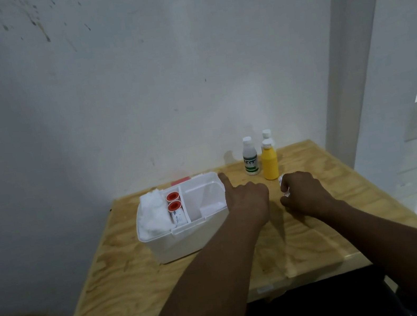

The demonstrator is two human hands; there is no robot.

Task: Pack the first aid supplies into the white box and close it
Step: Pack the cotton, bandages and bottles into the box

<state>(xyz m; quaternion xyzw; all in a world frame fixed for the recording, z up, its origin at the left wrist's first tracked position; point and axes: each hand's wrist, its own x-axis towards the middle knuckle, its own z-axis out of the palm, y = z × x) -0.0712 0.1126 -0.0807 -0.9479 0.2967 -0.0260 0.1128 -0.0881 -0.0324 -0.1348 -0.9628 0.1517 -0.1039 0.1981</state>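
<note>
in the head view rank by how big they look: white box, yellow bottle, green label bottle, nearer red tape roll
1. White plastic box, clearly largest.
2. Yellow plastic bottle and clear green-labelled bottle: alike, not ranked.
3. Nearer red-capped tape roll, smallest.
</note>
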